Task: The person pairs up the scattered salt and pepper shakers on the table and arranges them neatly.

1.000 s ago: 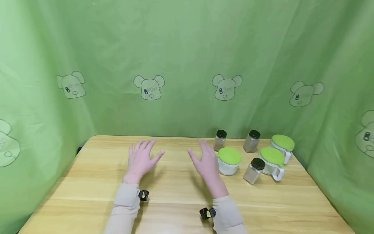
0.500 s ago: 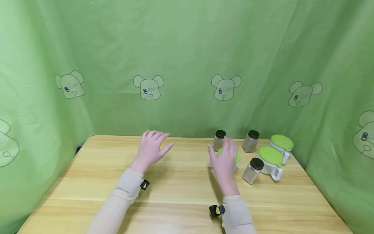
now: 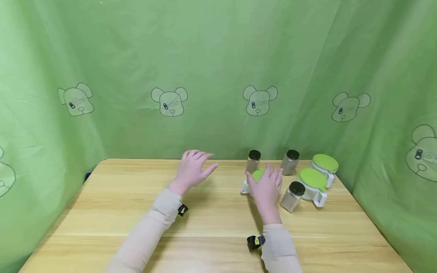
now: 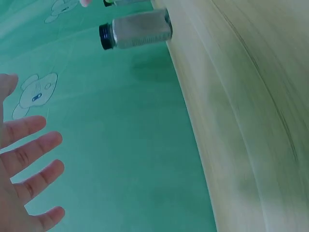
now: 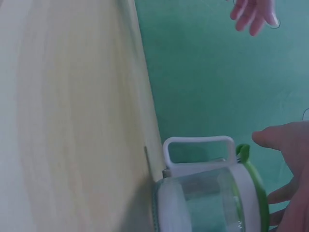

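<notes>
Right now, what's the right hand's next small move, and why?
Probably ease the right hand down and close it around the green-lidded jar beneath it. The right wrist view shows the hand over the lid, with the thumb apart from it, so the grip isn't closed yet.

Clear seasoning jar stands upright toward the back of the worktop, green lid down, and its white loop handle sticks out to the left.
</notes>
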The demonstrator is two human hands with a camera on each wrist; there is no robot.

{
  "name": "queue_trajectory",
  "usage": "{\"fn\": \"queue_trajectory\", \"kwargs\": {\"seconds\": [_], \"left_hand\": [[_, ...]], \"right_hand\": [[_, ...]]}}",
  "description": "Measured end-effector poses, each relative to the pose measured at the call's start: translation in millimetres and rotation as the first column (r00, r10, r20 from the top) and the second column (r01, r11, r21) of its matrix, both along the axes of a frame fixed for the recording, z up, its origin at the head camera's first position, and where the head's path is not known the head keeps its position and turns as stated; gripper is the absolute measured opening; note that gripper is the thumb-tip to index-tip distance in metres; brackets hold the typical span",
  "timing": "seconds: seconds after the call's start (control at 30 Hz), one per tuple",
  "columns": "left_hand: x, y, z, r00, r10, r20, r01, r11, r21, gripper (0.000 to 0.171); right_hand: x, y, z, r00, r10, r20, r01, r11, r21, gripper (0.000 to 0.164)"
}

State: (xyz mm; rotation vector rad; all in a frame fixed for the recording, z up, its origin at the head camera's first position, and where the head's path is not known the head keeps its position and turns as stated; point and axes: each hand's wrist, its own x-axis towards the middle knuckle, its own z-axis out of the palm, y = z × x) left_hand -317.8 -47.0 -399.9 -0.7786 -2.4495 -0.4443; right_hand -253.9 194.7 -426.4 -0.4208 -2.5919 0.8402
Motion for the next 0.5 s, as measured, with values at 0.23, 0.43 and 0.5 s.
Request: {"fn": "queue_trajectory", "kwargs": {"seconds": [0.23,0.43,0.5], "left_hand": [[-11.9,28,-6.5,0.996,-0.034,0.079,0.031,0.999,0.041,0.05],[-26.7,47,-12.0,0.989,-0.033,0.146,0.031,0.999,0.018,0.056],[-32.5,53,-14.2,0.987,-0.028,0.157,0.028,1.0,0.001,0.057]], "right_hand": [[-4.0,4,-6.2,0.998,-0.019,0.061,0.02,0.999,-0.026,0.094],[-6.5,8,-7.8,0.997,-0.02,0.071,0.023,0.999,-0.045,0.098],[-7.5,10,-7.5,0.997,-0.018,0.075,0.022,0.999,-0.046,0.099]]}}
